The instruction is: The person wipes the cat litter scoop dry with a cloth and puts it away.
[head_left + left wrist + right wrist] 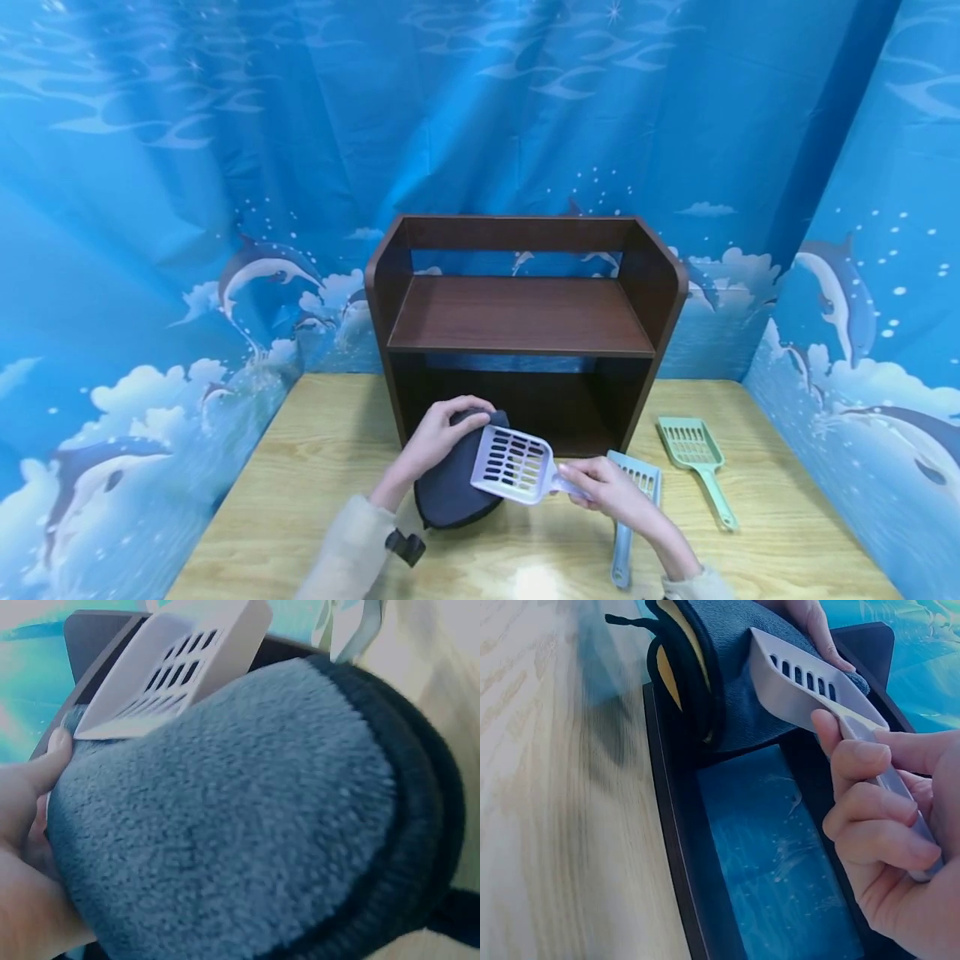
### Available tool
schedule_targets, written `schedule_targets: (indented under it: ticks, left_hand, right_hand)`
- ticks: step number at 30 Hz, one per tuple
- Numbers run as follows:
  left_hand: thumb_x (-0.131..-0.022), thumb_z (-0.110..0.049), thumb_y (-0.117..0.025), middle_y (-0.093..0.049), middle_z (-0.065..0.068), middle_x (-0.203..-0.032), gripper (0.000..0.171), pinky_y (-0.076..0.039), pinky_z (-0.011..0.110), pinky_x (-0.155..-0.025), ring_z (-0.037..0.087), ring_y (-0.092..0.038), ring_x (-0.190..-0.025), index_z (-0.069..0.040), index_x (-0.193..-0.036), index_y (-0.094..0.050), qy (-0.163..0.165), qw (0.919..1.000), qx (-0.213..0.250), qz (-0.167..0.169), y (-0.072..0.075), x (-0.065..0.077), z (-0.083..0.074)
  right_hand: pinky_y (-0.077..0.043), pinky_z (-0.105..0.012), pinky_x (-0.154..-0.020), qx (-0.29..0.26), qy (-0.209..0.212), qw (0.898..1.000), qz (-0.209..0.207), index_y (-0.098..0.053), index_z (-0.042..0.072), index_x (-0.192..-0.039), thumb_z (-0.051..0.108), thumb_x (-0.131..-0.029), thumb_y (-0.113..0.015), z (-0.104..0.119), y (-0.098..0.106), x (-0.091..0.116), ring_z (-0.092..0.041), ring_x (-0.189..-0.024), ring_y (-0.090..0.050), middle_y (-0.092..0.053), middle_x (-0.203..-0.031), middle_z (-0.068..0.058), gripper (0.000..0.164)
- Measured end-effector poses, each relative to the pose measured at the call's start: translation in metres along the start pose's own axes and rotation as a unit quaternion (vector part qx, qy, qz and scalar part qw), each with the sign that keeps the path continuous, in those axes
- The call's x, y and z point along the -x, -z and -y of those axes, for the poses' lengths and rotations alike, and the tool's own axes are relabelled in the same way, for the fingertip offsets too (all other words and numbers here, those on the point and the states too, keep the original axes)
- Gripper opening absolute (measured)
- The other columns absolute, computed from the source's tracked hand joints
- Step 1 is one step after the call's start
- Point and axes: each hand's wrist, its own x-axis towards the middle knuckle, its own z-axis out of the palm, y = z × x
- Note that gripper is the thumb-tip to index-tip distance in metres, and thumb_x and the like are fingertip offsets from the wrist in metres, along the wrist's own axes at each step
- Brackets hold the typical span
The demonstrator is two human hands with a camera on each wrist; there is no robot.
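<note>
A folded, grey-blue plush cloth with black edging is gripped by the left hand, the thumb laid over its upper edge; the fingers behind the cloth are partly hidden. A strip of yellow is shown between its folds in the right wrist view. The handle of a pale lavender slotted litter scoop is held by the right hand, with the fingers curled round it and the thumb pressed along it. The scoop's bowl is held up close to the cloth, near the left thumb; whether the two touch cannot be told for certain. Both are held in front of the lower opening of a dark brown two-tier wooden shelf, which is set on a light wood-grain table. A light blue slotted scoop is partly covered by the right hand in the head view. Farther right, a pale green slotted scoop is laid on the table. The background is filled by a blue curtain printed with dolphins.
</note>
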Motion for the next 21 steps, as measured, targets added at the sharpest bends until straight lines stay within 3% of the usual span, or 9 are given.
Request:
schedule_targets:
  ticks: [5, 10, 16, 21]
  left_hand:
    - [-0.099, -0.027, -0.068, -0.072, 0.004, -0.111, 0.022, -0.049, 0.022, -0.082, 0.012, -0.064, -0.096, -0.014, -0.116, -0.074, 0.085, 0.9891, 0.109, -0.052, -0.012, 0.005, 0.001]
    - [-0.098, -0.032, -0.068, -0.07, 0.007, -0.111, 0.032, -0.052, 0.022, -0.074, 0.01, -0.065, -0.088, -0.01, -0.121, -0.071, 0.13, 0.97, 0.181, -0.096, -0.024, 0.007, 0.0]
    - [-0.099, -0.028, -0.066, -0.07, 0.008, -0.111, 0.033, -0.052, 0.022, -0.075, 0.01, -0.065, -0.09, -0.005, -0.122, -0.069, 0.144, 0.9535, 0.229, -0.133, -0.035, 0.012, 0.005]
    - [-0.101, -0.025, -0.065, -0.07, 0.008, -0.107, 0.032, -0.052, 0.023, -0.076, 0.011, -0.065, -0.087, -0.001, -0.122, -0.067, 0.131, 0.9409, 0.243, -0.196, -0.042, 0.013, 0.005]
  right_hand:
    - [-0.028, -0.015, -0.046, -0.037, 0.002, 0.999, -0.02, -0.069, -0.013, -0.101, 0.014, -0.107, -0.049, -0.004, -0.005, 0.001, 0.0, -0.051, -0.04, -0.05, -0.062, 0.004, 0.033]
    - [-0.029, -0.013, -0.044, -0.073, 0.004, 0.996, -0.052, -0.066, -0.016, -0.108, 0.015, -0.108, -0.046, -0.009, -0.007, 0.001, 0.001, -0.05, -0.04, -0.053, -0.064, 0.006, 0.037]
    - [-0.026, -0.015, -0.041, -0.135, -0.024, 0.982, -0.129, -0.061, -0.02, -0.111, 0.023, -0.111, -0.042, -0.013, -0.014, -0.001, -0.001, -0.046, -0.035, -0.051, -0.063, 0.004, 0.047]
    - [-0.024, -0.015, -0.042, -0.183, -0.059, 0.964, -0.185, -0.061, -0.017, -0.111, 0.029, -0.111, -0.04, -0.008, -0.029, -0.005, -0.002, -0.045, -0.033, -0.048, -0.063, 0.003, 0.051]
